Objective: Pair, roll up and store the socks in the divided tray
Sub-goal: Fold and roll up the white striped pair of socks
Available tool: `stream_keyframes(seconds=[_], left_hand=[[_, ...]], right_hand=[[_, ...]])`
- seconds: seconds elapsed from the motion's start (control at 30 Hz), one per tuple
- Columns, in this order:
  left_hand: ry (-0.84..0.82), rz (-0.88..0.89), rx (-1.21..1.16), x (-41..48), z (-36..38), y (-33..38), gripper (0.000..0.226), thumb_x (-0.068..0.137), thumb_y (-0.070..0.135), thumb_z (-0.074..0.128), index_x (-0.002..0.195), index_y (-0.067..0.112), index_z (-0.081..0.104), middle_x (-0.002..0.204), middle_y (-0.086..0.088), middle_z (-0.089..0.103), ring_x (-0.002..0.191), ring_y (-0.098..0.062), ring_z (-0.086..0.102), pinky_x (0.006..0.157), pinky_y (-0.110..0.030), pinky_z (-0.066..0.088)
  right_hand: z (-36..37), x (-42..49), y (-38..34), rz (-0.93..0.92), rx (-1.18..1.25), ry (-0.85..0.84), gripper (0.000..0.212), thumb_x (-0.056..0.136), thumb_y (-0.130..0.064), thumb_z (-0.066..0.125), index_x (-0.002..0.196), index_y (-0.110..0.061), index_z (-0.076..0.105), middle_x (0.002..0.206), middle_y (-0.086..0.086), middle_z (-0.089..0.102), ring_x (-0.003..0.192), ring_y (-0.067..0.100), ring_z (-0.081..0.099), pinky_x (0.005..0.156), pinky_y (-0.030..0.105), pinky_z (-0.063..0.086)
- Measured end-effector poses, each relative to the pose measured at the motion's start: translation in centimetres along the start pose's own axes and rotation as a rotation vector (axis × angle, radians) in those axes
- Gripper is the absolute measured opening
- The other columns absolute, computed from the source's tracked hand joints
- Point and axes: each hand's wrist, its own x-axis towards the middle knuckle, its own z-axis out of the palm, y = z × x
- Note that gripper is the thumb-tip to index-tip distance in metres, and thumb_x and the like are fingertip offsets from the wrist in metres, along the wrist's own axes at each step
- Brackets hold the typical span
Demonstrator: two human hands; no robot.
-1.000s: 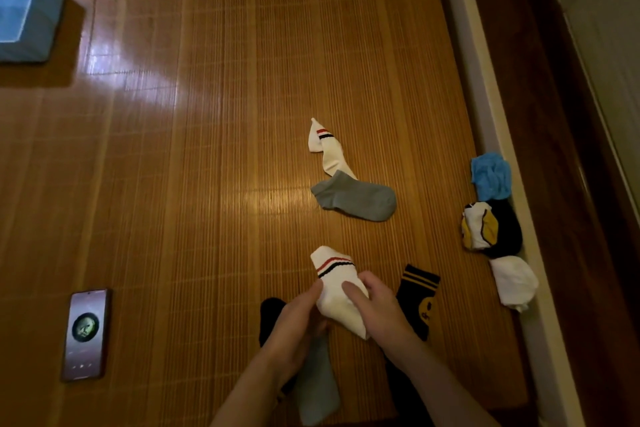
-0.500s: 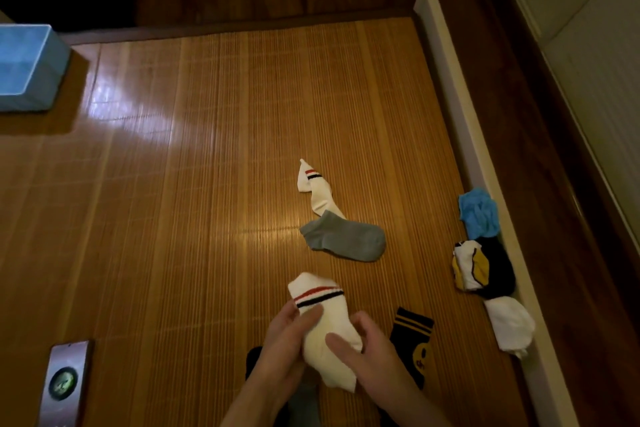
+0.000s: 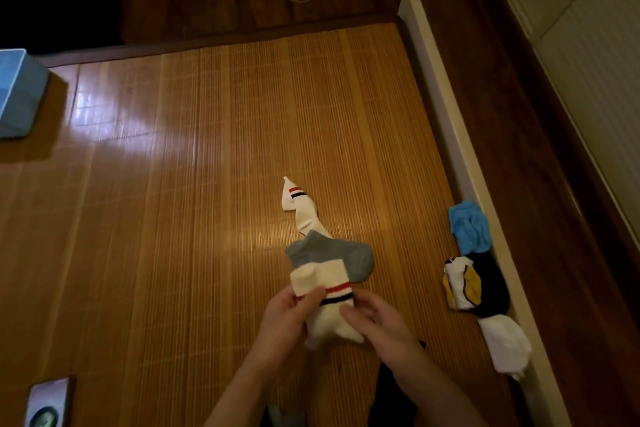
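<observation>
Here, both bare hands held a white sock with a red and a black stripe (image 3: 323,302) just above the woven bamboo mat (image 3: 207,184). The left hand (image 3: 287,326) gripped the sock's left edge, its thumb pressed across the cuff just beside the stripes, the other fingers curled behind the fabric. The right hand (image 3: 377,319) closed on the lower right part, its fingers held together and laid over the white cloth. The cuff end stood upward and overlapped, in the view, the near edge of a grey ankle sock (image 3: 332,255) that lay flat on the mat. Touching the grey sock's far side lay a second white sock with the same red and black stripes (image 3: 299,208), twisted and stretched away from the person.

Along the right edge of the mat, against a pale wooden rail (image 3: 446,114), sat three bundles in a row: a light blue bundle (image 3: 469,227) farthest, a black, white and yellow bundle (image 3: 476,284) in the middle, and a white bundle (image 3: 505,343) nearest. A pale blue box (image 3: 19,94) stood at the far left edge. A phone with a lit screen (image 3: 48,404) lay at the lower left. Dark fabric showed beneath the right forearm, too hidden to tell what it was.
</observation>
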Motion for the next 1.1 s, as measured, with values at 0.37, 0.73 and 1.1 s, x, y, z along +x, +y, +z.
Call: stream_keyframes(seconds=[0.37, 0.73, 1.1], left_hand=[[0.184, 0.174, 0.441, 6.9, 2.1, 2.6, 0.019, 0.102, 0.031, 0.056, 0.114, 0.024, 0.07, 0.112, 0.001, 0.072, 0.106, -0.015, 0.069, 0.092, -0.038, 0.059], [0.253, -0.013, 0.487, 15.9, 2.7, 6.6, 0.029, 0.106, 0.024, 0.051, 0.133, 0.021, 0.063, 0.148, -0.007, 0.051, 0.139, -0.03, 0.043, 0.114, -0.051, 0.041], [0.315, 0.377, 0.202, 11.9, 5.1, 10.5, 0.021, 0.099, 0.016, 0.062, 0.114, 0.024, 0.074, 0.128, 0.002, 0.068, 0.125, -0.022, 0.061, 0.103, -0.052, 0.053]], right_hand=[[-3.8, 4.0, -2.0, -0.103, -0.033, 0.349, 0.006, 0.091, -0.028, 0.072, 0.097, -0.026, 0.074, 0.089, -0.006, 0.079, 0.083, 0.01, 0.075, 0.071, 0.031, 0.059], [-8.4, 5.9, -1.0, -0.027, -0.072, 0.421, 0.006, 0.093, -0.024, 0.07, 0.091, -0.026, 0.075, 0.082, -0.012, 0.077, 0.075, 0.001, 0.071, 0.065, 0.024, 0.05], [-9.5, 6.2, -1.5, 0.024, 0.011, 0.445, 0.01, 0.095, -0.022, 0.067, 0.091, -0.027, 0.075, 0.088, -0.007, 0.078, 0.092, 0.021, 0.073, 0.086, 0.049, 0.059]])
